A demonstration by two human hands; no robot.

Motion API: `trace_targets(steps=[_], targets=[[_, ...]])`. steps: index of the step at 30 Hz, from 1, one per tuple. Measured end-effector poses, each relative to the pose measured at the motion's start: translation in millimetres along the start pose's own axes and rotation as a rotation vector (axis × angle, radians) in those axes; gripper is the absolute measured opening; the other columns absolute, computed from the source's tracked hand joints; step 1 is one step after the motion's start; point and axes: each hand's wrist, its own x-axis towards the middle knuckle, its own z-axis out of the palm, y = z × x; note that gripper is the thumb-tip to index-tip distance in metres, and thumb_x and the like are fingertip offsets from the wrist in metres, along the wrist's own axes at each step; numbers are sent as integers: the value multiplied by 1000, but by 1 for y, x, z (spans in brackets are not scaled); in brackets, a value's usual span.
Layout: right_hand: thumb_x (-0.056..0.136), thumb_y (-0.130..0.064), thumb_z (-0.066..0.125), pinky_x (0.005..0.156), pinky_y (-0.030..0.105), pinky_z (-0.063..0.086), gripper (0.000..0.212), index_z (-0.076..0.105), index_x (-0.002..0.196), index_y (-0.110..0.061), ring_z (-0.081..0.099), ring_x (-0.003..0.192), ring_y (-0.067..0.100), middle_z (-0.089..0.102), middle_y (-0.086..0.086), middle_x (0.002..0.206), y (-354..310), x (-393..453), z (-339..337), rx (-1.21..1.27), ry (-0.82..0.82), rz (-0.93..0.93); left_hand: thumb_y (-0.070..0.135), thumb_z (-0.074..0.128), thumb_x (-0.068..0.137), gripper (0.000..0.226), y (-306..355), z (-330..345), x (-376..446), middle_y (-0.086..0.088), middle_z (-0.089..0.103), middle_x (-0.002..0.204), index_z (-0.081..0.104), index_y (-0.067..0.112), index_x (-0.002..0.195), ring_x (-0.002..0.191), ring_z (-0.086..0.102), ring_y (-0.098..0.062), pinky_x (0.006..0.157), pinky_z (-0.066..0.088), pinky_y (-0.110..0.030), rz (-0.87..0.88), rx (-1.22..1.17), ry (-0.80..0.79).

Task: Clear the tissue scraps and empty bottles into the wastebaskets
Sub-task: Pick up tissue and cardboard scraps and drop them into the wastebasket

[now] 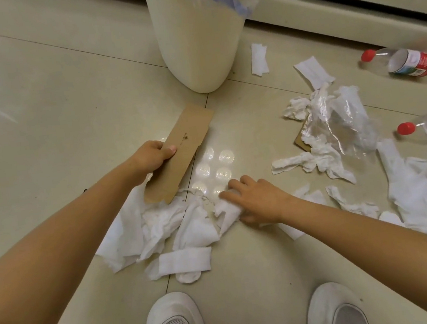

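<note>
The cream wastebasket (198,39) stands far centre on the floor (38,102), with a liner hanging over its rim. The biggest heap of tissue scraps (167,229) lies near centre; more scraps (415,191) spread to the right. Two empty bottles (409,61) with red caps lie far right; their labels are too blurred to read.

The left hand (152,156) grips a cardboard strip (179,152). The right hand (254,199), fingers loosely spread, presses on tissue. Gathering seems under way; next, scoop the heap up with the cardboard and carry it to the basket.
</note>
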Motion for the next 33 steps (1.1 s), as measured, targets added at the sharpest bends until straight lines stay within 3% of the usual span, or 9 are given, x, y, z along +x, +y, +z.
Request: trace_targets(steps=[3, 10, 14, 18, 23, 28, 30, 33], targets=[[83, -15, 53, 56, 33, 32, 51, 38, 131, -21, 48, 92, 28, 45, 7, 117, -5, 2, -4, 70, 7, 17, 34, 50, 98, 33, 0, -2, -1, -9, 62, 97, 63, 5, 108, 82, 56, -21, 73, 44, -30, -2, 22, 5], [79, -8, 54, 58, 32, 31, 54, 41, 130, -20, 54, 87, 29, 50, 7, 110, -3, 4, -37, 208, 165, 53, 36, 50, 98, 35, 11, -6, -8, -8, 62, 91, 64, 4, 103, 76, 55, -19, 69, 42, -30, 49, 5, 43], [78, -7, 60, 55, 35, 41, 57, 42, 130, -18, 57, 77, 30, 51, 5, 122, 9, 2, -72, 335, 394, 96, 34, 51, 98, 29, 34, -16, -19, -2, 60, 81, 65, 9, 91, 71, 52, -17, 62, 39, -26, 126, -12, 58], [73, -5, 66, 45, 28, 31, 65, 32, 123, -31, 44, 57, 22, 50, 1, 125, 24, -1, -111, 363, 600, 78, 34, 49, 99, 31, 73, -36, -35, -2, 63, 83, 66, 7, 100, 71, 56, -15, 63, 43, -26, 238, -20, 120], [73, -8, 70, 50, 34, 48, 62, 41, 124, -27, 59, 67, 26, 51, -1, 123, 44, -4, -155, 378, 791, 141, 38, 50, 97, 34, 122, -67, -56, -11, 70, 100, 68, 10, 103, 88, 64, -23, 78, 48, -35, 348, 19, 119], [75, -5, 65, 65, 40, 52, 56, 48, 125, -21, 61, 82, 25, 53, -5, 122, 57, -6, -176, 493, 929, 235, 33, 48, 99, 30, 164, -106, -73, 0, 75, 86, 73, 16, 96, 78, 68, -14, 71, 48, -28, 291, 210, 13], [75, -5, 64, 64, 40, 52, 55, 47, 124, -23, 60, 82, 24, 53, -7, 120, 60, -6, -179, 502, 942, 240, 36, 52, 97, 31, 176, -125, -77, -6, 75, 97, 74, 14, 99, 89, 70, -23, 83, 53, -39, 255, 213, -13], [75, -7, 64, 63, 40, 52, 54, 47, 123, -24, 60, 81, 24, 53, -7, 119, 64, -3, -182, 508, 946, 245, 35, 51, 97, 32, 190, -138, -81, -7, 73, 107, 73, 13, 106, 105, 67, -30, 102, 45, -50, 212, 263, -63]])
